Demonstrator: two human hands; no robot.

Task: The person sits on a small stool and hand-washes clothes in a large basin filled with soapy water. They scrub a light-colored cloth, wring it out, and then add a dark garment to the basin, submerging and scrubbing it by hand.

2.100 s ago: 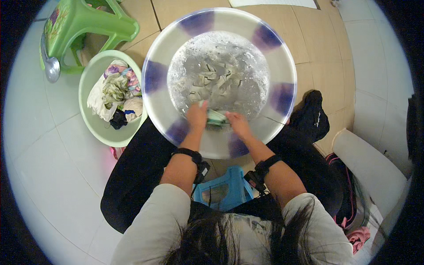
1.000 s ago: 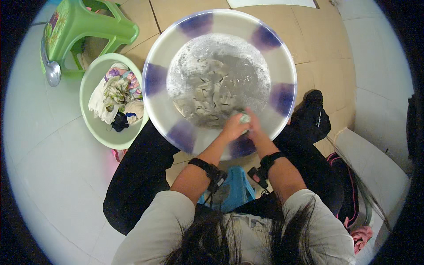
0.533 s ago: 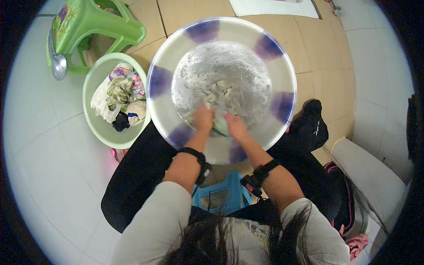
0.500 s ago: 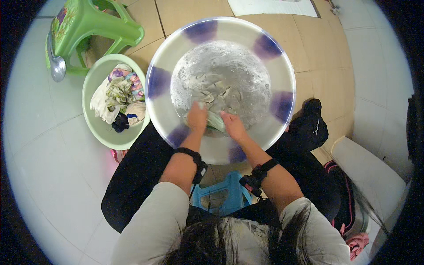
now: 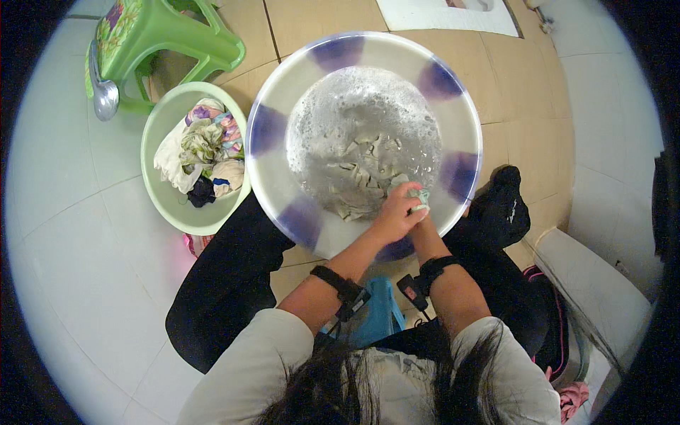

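Note:
A large round basin (image 5: 273, 131), white with purple patches, holds cloudy, sudsy water and a soaked greyish cloth (image 5: 368, 166). At its near right side, my left hand (image 5: 394, 216) is closed on a pale green part of wet cloth (image 5: 423, 200). My right hand (image 5: 421, 221) is pressed up behind the left one at the same bunched cloth, closed round it; most of its fingers are hidden. Whether the pale green part belongs to the soaked cloth cannot be made out.
A light green tub (image 5: 152, 191) of crumpled clothes stands against the basin's left side. Beyond it are a green stool (image 5: 159, 35) and a metal ladle (image 5: 106, 99). A blue stool (image 5: 379, 312) is below me, and a white mat (image 5: 453, 18) lies at the far side.
Both hands have moved right, from the basin's near middle to its near right side. My left hand has crossed over to the right one, bringing them together on the cloth.

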